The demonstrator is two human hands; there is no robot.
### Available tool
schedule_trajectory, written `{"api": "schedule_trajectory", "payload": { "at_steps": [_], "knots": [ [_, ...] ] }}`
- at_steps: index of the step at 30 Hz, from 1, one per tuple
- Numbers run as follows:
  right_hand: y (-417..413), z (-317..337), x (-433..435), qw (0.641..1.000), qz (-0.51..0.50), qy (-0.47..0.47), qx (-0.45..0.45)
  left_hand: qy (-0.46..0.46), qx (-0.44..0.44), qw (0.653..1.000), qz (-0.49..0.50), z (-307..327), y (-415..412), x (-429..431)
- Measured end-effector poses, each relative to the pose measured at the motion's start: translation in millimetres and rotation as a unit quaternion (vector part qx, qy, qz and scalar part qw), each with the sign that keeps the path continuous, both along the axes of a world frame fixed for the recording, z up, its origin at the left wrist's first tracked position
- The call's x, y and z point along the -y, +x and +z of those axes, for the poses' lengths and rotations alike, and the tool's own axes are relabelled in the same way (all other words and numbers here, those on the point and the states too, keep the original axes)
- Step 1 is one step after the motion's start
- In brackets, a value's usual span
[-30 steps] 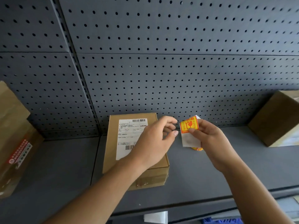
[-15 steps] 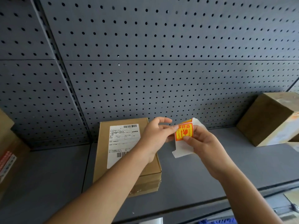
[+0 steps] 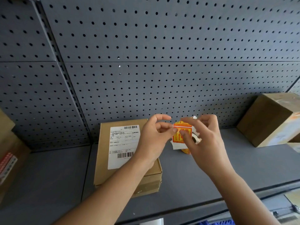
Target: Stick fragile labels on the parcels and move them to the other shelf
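A flat brown parcel [image 3: 103, 161] with a white shipping label lies on the grey shelf [image 3: 211, 172], partly under my left forearm. To the right of the parcel and above the shelf, both hands meet at a small roll of orange and yellow fragile labels [image 3: 179, 135]. My right hand [image 3: 206, 140] holds the roll with its white backing paper. My left hand [image 3: 154, 140] pinches the left edge of the top label between thumb and forefinger.
A taller brown box [image 3: 266, 120] stands at the right end of the shelf. Another brown parcel [image 3: 8, 153] with a red and white sticker leans at the far left. A dark pegboard wall [image 3: 162, 62] backs the shelf. The shelf's front edge runs below my arms.
My hands have come closer together on the label roll, and my left fingers now pinch the label's edge. More of the label's face shows. The view has shifted slightly.
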State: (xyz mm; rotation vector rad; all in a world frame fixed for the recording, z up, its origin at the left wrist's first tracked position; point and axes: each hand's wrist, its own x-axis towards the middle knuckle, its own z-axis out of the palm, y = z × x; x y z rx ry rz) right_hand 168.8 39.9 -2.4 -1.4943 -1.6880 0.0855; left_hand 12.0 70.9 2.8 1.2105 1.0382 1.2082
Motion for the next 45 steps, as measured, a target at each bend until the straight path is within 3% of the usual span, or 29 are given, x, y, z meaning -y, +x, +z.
{"api": "schedule_trajectory", "payload": {
  "at_steps": [5,11,21,30,45],
  "knots": [
    [2.4,-4.0,-4.6,0.994,-0.016,0.038,0.105,0.002,0.011,1.000,-0.012,0.4,-5.0,3.1],
    [2.4,-6.1,-7.2,0.990,0.012,0.081,0.114,-0.040,0.068,0.996,-0.029,1.3,-10.0,2.1],
    [3.5,-8.3,-1.4,0.989,0.058,0.110,0.082,-0.135,0.174,0.968,-0.117,5.2,-17.4,-0.6],
    [1.7,-9.0,0.7,0.989,0.085,0.105,0.051,-0.147,0.175,0.969,-0.097,6.5,-13.9,0.8],
    [-10.7,5.1,6.6,0.992,0.110,0.013,-0.053,-0.145,0.135,0.978,-0.069,4.5,-14.5,1.9]
  ]
}}
